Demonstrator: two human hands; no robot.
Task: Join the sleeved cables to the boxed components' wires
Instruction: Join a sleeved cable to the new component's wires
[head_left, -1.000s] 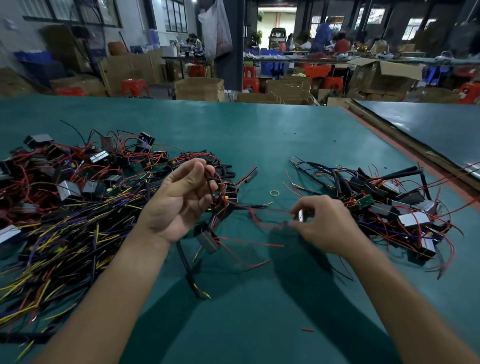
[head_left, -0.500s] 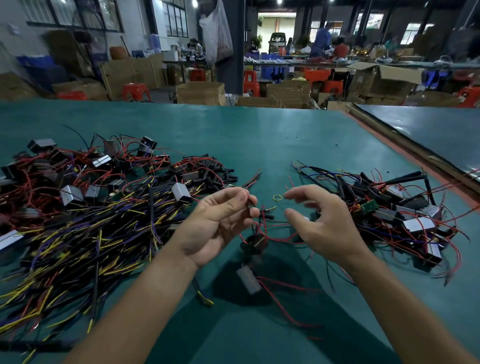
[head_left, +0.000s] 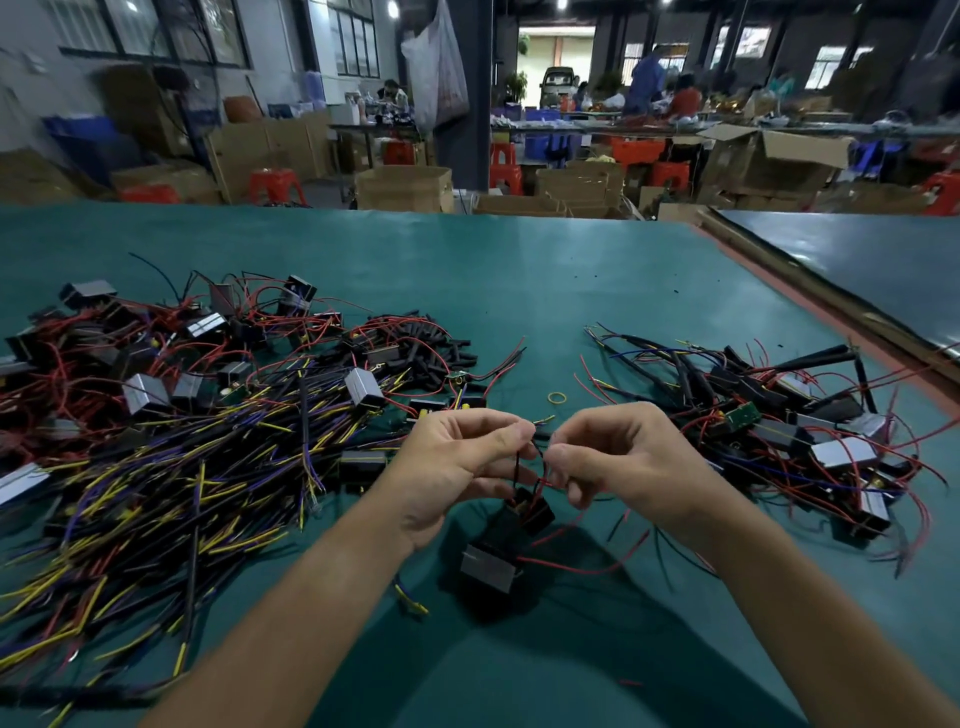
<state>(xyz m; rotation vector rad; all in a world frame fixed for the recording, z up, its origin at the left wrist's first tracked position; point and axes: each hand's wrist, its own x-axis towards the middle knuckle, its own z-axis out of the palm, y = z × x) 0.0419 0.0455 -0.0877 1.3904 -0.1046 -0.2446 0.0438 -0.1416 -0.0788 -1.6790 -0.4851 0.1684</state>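
Both hands are working above the green table: the left hand and right hand are pinching thin wire ends together while two boxed components dangle below. Light, limp, probably fragile leads; best gripped near the tips.

Beyond the green tabletop, cardboard boxes and orange stools crowd a dim workshop; windows upper left, ceiling lights above.
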